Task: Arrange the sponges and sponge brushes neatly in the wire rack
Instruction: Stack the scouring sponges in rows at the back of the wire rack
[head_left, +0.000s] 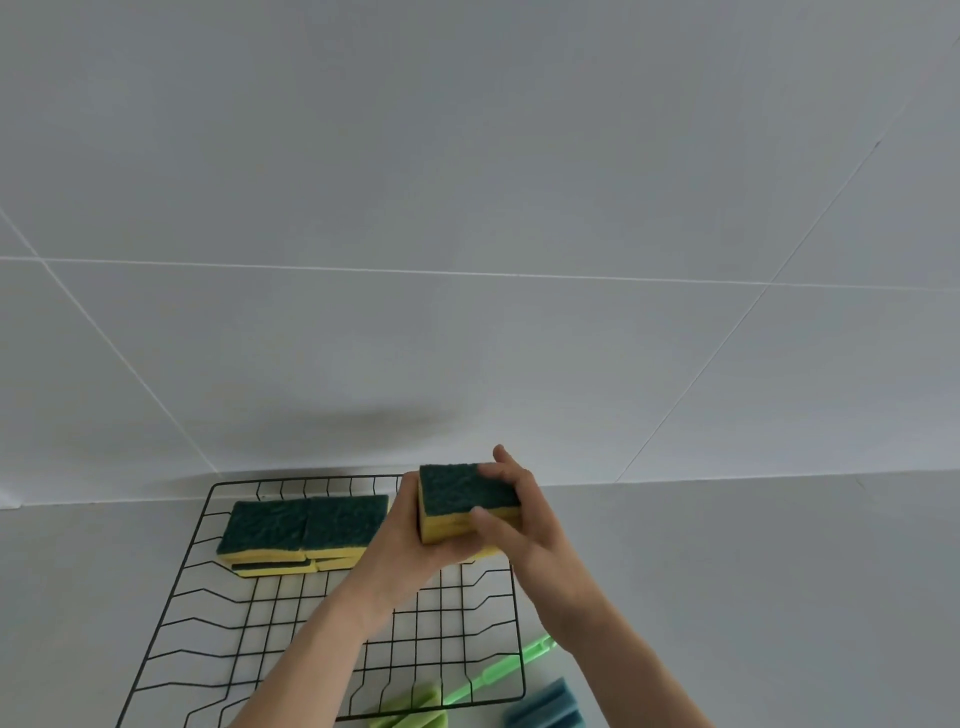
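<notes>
Two bare hands are holding a stack of yellow sponges with dark green scouring tops (465, 501) above the far right part of a black wire rack (208, 613) that is sitting on a pale grey counter (753, 571). The left hand (410, 540) is cupping the stack from its left side and underneath, its fingers mostly hidden behind the sponges; the right hand (524, 514) is clamping the stack from the right, thumb pressing on the yellow front edge and fingers curling over the green top. Inside the rack, at its far left, more green-and-yellow sponges (304, 527) are lying flat in two side-by-side stacks, green faces up, touching one another. At the rack's near right corner, a light green sponge brush (483, 680) is lying with its handle crossing the wire rim, its foam head at the bottom edge of view. Just right of it, outside the rack, a blue sponge brush head (545, 709) is resting on the counter. A white tiled wall (467, 208) is filling the upper view. No brand, label or writing is legible on any item.
</notes>
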